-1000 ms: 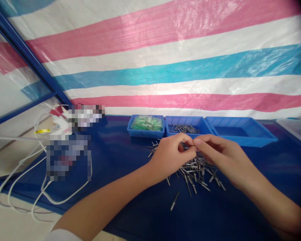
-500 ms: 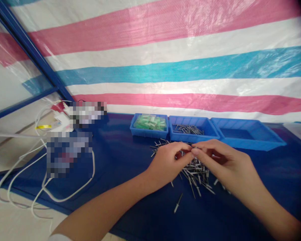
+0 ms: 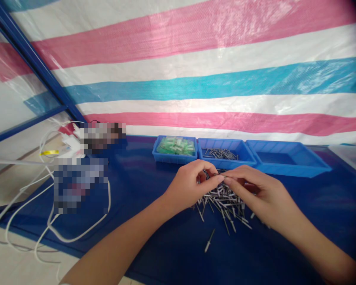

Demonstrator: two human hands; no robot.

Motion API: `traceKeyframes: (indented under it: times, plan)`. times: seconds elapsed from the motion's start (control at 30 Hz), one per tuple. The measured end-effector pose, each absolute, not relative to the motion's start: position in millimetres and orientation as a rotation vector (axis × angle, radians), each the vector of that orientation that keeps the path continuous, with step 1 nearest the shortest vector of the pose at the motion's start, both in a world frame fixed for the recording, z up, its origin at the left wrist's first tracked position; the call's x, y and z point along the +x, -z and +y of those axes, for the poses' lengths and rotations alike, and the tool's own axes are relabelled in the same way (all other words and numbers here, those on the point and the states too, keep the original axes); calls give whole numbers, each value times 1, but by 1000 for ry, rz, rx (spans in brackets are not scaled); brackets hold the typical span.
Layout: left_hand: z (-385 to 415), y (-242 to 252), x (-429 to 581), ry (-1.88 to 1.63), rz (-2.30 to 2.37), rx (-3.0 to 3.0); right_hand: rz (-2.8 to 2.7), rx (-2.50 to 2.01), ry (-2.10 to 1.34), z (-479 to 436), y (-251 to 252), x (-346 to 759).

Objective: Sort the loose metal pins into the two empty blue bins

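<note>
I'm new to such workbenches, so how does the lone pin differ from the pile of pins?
The lone pin lies apart; the pile is many overlapping pins. The lone pin is nearer the viewer and fully visible, while the pile is partly hidden. Both look metallic and lie on the blue table.

A person's bare left forearm (image 3: 130, 233) and right forearm (image 3: 317, 241) angle inward, bringing the left grip (image 3: 192, 182) and right grip (image 3: 259, 190) together, fingertips nearly touching. The left thumb (image 3: 211, 184) extends below a bent index finger (image 3: 206, 164); the right thumb (image 3: 240, 193) slants beneath curved fingers (image 3: 240, 172), both wrists nearly straight.
</note>
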State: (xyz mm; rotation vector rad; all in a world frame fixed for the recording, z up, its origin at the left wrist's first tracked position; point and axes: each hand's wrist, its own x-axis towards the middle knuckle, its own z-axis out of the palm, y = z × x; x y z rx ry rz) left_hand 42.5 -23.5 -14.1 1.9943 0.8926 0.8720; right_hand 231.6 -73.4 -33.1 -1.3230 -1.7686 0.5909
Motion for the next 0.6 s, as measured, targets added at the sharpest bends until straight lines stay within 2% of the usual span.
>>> traceKeyframes:
  times: [0.23, 0.4, 0.6]
  plan:
    - [-23, 13, 44, -839, 970, 1937, -1666, -1325, -772, -72, 34, 223]
    - [-15, 13, 41, -855, 1034, 1919, -1223, -1401, -995, -57, 35, 226]
    - [-6, 17, 37, -804, 1082, 2037, -891, -1331, -953, -31, 33, 238]
